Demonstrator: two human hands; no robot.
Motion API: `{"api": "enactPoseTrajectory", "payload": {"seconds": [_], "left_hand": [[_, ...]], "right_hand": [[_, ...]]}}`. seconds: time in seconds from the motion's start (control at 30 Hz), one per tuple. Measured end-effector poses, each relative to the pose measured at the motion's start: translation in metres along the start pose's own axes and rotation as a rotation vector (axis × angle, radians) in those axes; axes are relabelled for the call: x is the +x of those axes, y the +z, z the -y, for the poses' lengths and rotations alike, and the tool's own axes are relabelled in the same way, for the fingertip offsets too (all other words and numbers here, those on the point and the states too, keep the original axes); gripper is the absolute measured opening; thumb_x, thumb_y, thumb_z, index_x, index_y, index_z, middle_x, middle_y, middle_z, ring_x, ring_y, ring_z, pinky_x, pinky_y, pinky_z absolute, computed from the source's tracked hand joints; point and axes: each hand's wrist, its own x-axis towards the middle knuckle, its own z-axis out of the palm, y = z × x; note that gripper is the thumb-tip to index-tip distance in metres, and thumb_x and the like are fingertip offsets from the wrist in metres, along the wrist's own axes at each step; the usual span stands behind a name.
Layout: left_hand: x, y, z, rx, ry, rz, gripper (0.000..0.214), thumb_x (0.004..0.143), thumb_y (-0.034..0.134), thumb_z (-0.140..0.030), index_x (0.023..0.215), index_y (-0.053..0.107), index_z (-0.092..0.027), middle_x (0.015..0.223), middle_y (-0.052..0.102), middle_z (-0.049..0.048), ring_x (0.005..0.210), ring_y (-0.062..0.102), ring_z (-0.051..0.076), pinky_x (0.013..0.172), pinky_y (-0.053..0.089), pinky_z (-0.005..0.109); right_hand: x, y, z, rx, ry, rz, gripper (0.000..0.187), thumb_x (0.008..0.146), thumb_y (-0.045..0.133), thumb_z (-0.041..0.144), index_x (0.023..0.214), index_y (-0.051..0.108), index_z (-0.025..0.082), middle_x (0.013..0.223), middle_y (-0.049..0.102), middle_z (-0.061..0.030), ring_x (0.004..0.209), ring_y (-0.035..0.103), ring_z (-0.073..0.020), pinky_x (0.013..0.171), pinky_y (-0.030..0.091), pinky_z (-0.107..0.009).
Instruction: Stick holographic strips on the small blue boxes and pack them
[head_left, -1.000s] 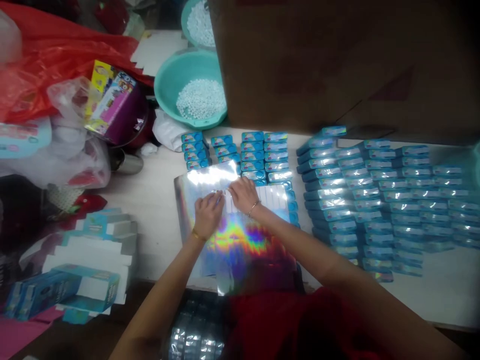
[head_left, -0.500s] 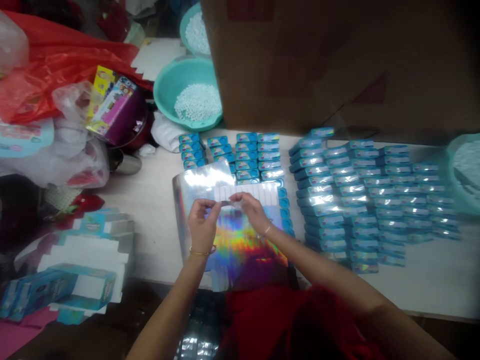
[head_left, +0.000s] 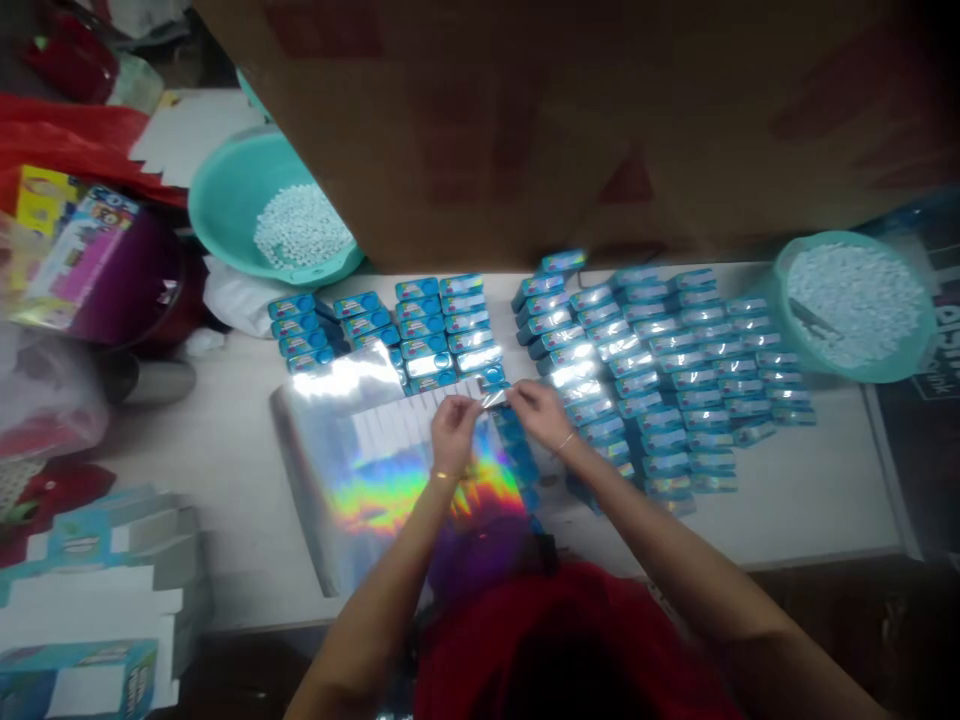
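A shiny holographic sticker sheet lies on the pale table in front of me. My left hand and my right hand meet above its right edge, each pinching an end of a small silvery sticker strip. Both hands wear thin bracelets. Rows of small blue boxes cover the table just right of my hands, and several more blue boxes stand beyond the sheet.
A teal basin of white beads sits at the back left, another teal basin at the right. A big brown cardboard box stands behind. Flattened cartons and plastic bags crowd the left side.
The view has swung right, so the sheet sits further left. Both hands have lifted off the sheet and moved right towards the blue boxes, holding the small strip between them.
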Motion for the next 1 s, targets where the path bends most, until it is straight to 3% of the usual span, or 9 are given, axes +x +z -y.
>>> {"api": "enactPoseTrajectory", "payload": {"seconds": [0.13,0.2,0.27,0.37,0.53,0.67,1.0], "left_hand": [[-0.006,-0.040,-0.008,0.176,-0.002,-0.049,0.021,0.071,0.072,-0.033,0.074,0.058,-0.017,0.066,0.059,-0.0019,0.064,0.056,0.010,0.064,0.045,0.023],[-0.005,-0.045,-0.017,0.217,-0.011,-0.040,0.021,0.071,0.071,-0.034,0.074,0.059,-0.017,0.067,0.059,-0.0017,0.063,0.054,0.011,0.063,0.044,0.023],[-0.002,-0.035,-0.024,0.239,0.026,-0.035,0.019,0.072,0.070,-0.033,0.075,0.059,-0.018,0.068,0.058,-0.0016,0.065,0.053,0.011,0.064,0.044,0.024],[0.008,-0.005,-0.030,0.300,0.099,-0.067,0.015,0.076,0.066,-0.031,0.074,0.059,-0.018,0.068,0.057,-0.0011,0.067,0.052,0.012,0.068,0.044,0.026],[0.023,0.033,-0.029,0.713,0.226,-0.198,0.009,0.077,0.063,-0.027,0.071,0.061,-0.020,0.088,0.059,0.0034,0.092,0.052,0.021,0.083,0.039,0.037],[0.030,0.036,-0.024,0.910,0.245,-0.235,0.008,0.078,0.061,-0.026,0.073,0.062,-0.020,0.097,0.057,0.0059,0.099,0.049,0.027,0.084,0.035,0.043],[0.034,0.040,-0.016,1.059,0.255,-0.202,0.013,0.082,0.056,-0.029,0.074,0.061,-0.019,0.098,0.055,0.0098,0.097,0.047,0.030,0.079,0.034,0.043]], "right_hand": [[-0.005,0.027,0.015,-0.147,-0.061,0.046,0.033,0.092,0.046,0.033,0.063,0.052,0.020,0.065,0.056,0.0007,0.071,0.052,-0.0149,0.069,0.035,-0.027],[-0.006,0.029,0.020,-0.210,-0.060,0.032,0.031,0.093,0.045,0.032,0.066,0.054,0.020,0.070,0.060,-0.0002,0.076,0.054,-0.0157,0.074,0.035,-0.028],[-0.003,0.021,0.017,-0.249,-0.064,0.017,0.031,0.094,0.044,0.032,0.068,0.055,0.020,0.073,0.062,-0.0010,0.078,0.055,-0.0161,0.075,0.035,-0.028],[0.011,-0.001,0.003,-0.297,-0.068,0.007,0.031,0.093,0.044,0.033,0.066,0.054,0.021,0.072,0.061,-0.0018,0.076,0.054,-0.0169,0.074,0.036,-0.028],[0.042,-0.018,-0.022,-0.380,-0.094,0.028,0.031,0.090,0.044,0.027,0.060,0.050,0.021,0.066,0.057,-0.0031,0.071,0.053,-0.0180,0.070,0.038,-0.028],[0.053,-0.010,-0.028,-0.477,-0.089,0.048,0.026,0.089,0.044,0.022,0.064,0.053,0.020,0.071,0.059,-0.0060,0.073,0.055,-0.0195,0.069,0.039,-0.029],[0.054,0.002,-0.042,-0.542,-0.028,0.111,0.025,0.091,0.041,0.023,0.079,0.062,0.016,0.078,0.063,-0.0105,0.078,0.056,-0.0226,0.073,0.041,-0.031]]}}
